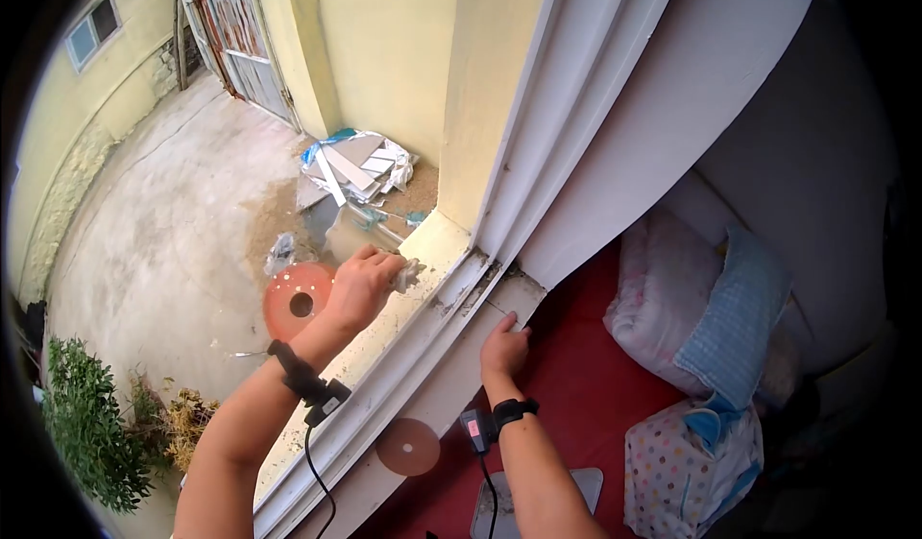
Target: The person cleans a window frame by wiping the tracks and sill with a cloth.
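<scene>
Over the yellow outer sill (pixel 437 241), my left hand (pixel 365 287) is closed on a crumpled greyish cloth or wad (pixel 407 275). Beside it runs the white window track (pixel 403 357), with dark dirt (pixel 483 285) at its upper corner. My right hand (pixel 504 349) rests at the edge of the inner sill (pixel 514 294), its fingertips on the sill; whether it holds anything is hidden. Both wrists wear black straps with small devices and cables.
Outside lie a reddish disc (pixel 298 301), a debris pile (pixel 360 167) and green plants (pixel 86 424). Inside are a red surface (pixel 576 347), a pink pillow (pixel 658 299), a blue cloth (pixel 735 318), a dotted cloth (pixel 672 462) and a tray-like object (pixel 584 486).
</scene>
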Demonstrator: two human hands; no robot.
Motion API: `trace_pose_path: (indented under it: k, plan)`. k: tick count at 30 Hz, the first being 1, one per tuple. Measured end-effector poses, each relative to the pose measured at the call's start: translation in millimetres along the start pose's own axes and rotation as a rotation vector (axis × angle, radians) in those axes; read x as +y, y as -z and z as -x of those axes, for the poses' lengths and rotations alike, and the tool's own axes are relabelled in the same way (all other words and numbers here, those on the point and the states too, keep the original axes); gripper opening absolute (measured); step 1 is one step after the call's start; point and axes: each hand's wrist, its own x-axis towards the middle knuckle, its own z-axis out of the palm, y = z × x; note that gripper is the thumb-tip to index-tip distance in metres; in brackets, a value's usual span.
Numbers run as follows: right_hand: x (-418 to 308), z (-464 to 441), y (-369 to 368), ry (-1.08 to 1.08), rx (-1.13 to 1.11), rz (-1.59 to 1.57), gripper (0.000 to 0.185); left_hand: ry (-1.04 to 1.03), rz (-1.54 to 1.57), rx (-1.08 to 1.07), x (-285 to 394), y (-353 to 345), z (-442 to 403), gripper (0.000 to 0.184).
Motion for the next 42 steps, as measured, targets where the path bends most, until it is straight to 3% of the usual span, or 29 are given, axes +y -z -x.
trace_pose_path:
  k: [2, 3, 4, 6, 7, 9, 13, 15, 18, 20, 24, 26, 29, 39, 42]
  plan:
    - [0, 0, 1, 0.0, 0.0, -0.013, 0.058, 0.38, -0.008, 0.064, -48, 9, 15, 0.026]
    - [-1, 1, 2, -0.005, -0.007, -0.021, 0.058, 0.547, 0.016, -0.071, -65, 21, 23, 0.024]
    - [-1, 2, 2, -0.005, -0.016, -0.029, 0.058, 0.687, -0.158, -0.346, -86, 25, 35, 0.02]
    - [0, -1, -1, -0.009, -0.003, -0.021, 0.057, 0.511, -0.442, -0.305, -102, 30, 64, 0.019]
    - [2, -1, -2, -0.019, 0.016, -0.009, 0.055, 0.513, -0.446, -0.305, -101, 31, 64, 0.019]
    - [3, -1, -3, -0.008, 0.023, 0.008, 0.055, 0.415, -0.411, -0.098, -84, 31, 55, 0.023]
    - [-1, 1, 1, -0.016, 0.018, -0.01, 0.055, 0.056, -0.22, -0.129, -28, 14, 12, 0.027]
    - [-2, 2, 3, -0.004, 0.022, 0.005, 0.055, -0.03, -0.067, -0.151, 6, 0, -9, 0.015]
    - [-4, 4, 4, 0.005, 0.021, 0.025, 0.055, -0.226, -0.111, -0.23, 35, -21, -27, 0.004]
    - [-4, 3, 4, 0.0, 0.021, 0.034, 0.055, -0.199, -0.096, -0.331, 40, -36, -30, 0.007]
    - [-3, 2, 3, -0.006, 0.026, 0.045, 0.056, -0.276, -0.12, -0.324, 28, -60, -15, 0.009]
    - [-4, 3, 2, -0.006, 0.028, 0.038, 0.056, -0.434, -0.216, -0.19, 27, -63, -6, 0.011]
    - [-4, 3, 2, -0.01, 0.05, 0.028, 0.056, -0.462, -0.212, -0.351, 23, -64, -7, 0.011]
    - [-9, 7, 7, -0.01, 0.0, 0.019, 0.057, -0.32, -0.347, -0.361, 42, -58, 23, 0.01]
    - [-2, 3, 2, 0.022, 0.031, 0.001, 0.057, -0.288, -0.303, -0.525, 46, -40, 27, 0.011]
